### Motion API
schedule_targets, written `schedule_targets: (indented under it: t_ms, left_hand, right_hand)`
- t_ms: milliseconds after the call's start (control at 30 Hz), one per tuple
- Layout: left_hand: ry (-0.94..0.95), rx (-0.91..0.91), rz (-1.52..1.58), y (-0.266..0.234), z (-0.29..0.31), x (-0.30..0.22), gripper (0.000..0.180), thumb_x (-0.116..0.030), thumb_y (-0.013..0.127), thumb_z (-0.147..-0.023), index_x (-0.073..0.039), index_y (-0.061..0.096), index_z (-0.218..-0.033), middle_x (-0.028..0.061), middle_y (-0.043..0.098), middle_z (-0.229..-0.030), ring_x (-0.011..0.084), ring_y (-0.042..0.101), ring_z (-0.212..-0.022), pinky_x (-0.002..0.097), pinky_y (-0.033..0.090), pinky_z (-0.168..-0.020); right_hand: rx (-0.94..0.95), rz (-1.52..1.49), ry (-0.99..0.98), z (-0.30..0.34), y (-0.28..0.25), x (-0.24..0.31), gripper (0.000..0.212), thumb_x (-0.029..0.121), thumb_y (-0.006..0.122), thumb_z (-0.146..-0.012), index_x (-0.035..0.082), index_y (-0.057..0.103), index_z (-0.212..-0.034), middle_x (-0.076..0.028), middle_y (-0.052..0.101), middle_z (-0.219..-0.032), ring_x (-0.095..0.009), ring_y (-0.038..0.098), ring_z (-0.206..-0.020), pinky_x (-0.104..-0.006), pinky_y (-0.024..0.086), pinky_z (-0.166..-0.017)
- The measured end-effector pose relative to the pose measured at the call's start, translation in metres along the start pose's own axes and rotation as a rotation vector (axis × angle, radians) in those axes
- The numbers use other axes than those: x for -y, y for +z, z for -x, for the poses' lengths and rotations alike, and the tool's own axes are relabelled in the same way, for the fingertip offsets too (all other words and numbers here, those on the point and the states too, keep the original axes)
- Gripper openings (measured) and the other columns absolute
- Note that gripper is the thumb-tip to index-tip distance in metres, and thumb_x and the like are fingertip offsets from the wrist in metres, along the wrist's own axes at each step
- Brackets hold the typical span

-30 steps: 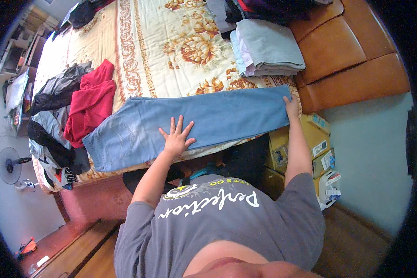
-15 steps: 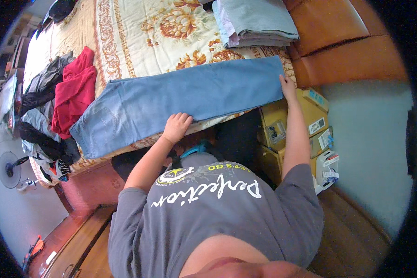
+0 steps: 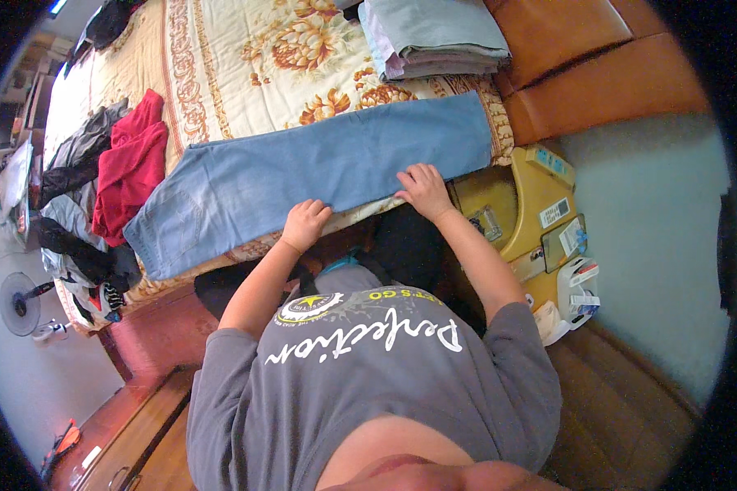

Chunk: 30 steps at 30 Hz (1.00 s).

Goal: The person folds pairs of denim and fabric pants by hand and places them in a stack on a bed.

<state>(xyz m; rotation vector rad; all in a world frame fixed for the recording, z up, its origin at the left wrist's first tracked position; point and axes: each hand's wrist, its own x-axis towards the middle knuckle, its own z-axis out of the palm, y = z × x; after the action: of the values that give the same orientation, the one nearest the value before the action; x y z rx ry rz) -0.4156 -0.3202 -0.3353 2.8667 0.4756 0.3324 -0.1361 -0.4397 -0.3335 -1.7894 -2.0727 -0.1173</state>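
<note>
A pair of blue jeans (image 3: 319,159) lies folded lengthwise along the near edge of the bed, with the waist at the left and the leg ends at the right. My left hand (image 3: 307,222) rests on the near edge of the jeans around their middle, fingers laid on the denim and thumb mostly hidden. Farther right, my right hand (image 3: 425,190) lies on the same edge, its fingers spread on the cloth and its thumb apart. The fabric looks mostly flat, with faint creases near the waist.
Folded grey-blue cloths (image 3: 438,41) are stacked beyond the leg ends, beside a brown padded headboard (image 3: 598,82). A red garment (image 3: 131,155) and a dark heap lie left. A yellow bedside cabinet (image 3: 540,221) stands right; a fan (image 3: 20,304) is at far left.
My right hand has left the far right leg end and come back leftward to the near edge of the jeans. My left hand has stayed about where it was.
</note>
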Motion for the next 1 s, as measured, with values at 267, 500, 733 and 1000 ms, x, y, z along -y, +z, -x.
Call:
schedule_targets:
  t_ms: [267,500,733,1000]
  left_hand:
    - [-0.057,0.047,-0.027,-0.006,0.002,-0.008,0.013,-0.011,0.054,-0.067,-0.010,0.051,-0.079,0.0054,0.049,-0.078,0.0232,0.053,-0.074,0.0338,0.044,-0.060]
    - [-0.113,0.081,0.053,0.004,0.005,-0.002,0.020,-0.014,0.055,-0.072,-0.010,0.052,-0.092,0.0076,0.051,-0.092,0.0256,0.052,-0.087,0.0392,0.044,-0.072]
    - [-0.614,0.084,-0.266,-0.029,0.024,0.048,0.047,-0.021,0.051,-0.084,-0.019,0.038,-0.128,0.0069,0.036,-0.135,0.0239,0.034,-0.125,0.0580,0.025,-0.094]
    - [-0.666,0.111,-0.291,-0.066,-0.024,0.163,0.029,-0.016,0.053,-0.081,-0.015,0.053,-0.111,0.0024,0.052,-0.115,0.0204,0.044,-0.113,0.0520,0.025,-0.092]
  right_hand:
    - [0.161,0.003,-0.334,-0.003,-0.008,-0.017,0.012,0.013,0.056,-0.066,0.008,0.048,-0.073,-0.005,0.045,-0.071,-0.021,0.051,-0.071,-0.0306,0.045,-0.059]
    - [0.213,-0.074,-0.274,0.001,-0.007,-0.015,0.014,0.019,0.058,-0.071,0.008,0.049,-0.073,-0.006,0.049,-0.075,-0.023,0.052,-0.074,-0.0345,0.045,-0.064]
    - [0.014,0.330,0.613,-0.028,-0.017,-0.067,0.051,0.035,0.055,-0.081,0.005,0.045,-0.120,-0.017,0.043,-0.122,-0.031,0.036,-0.117,-0.0488,0.032,-0.094]
    - [-0.029,-0.135,1.154,-0.007,-0.012,-0.173,0.041,0.030,0.046,-0.089,-0.004,0.050,-0.110,-0.020,0.058,-0.099,-0.034,0.055,-0.094,-0.0391,0.042,-0.082]
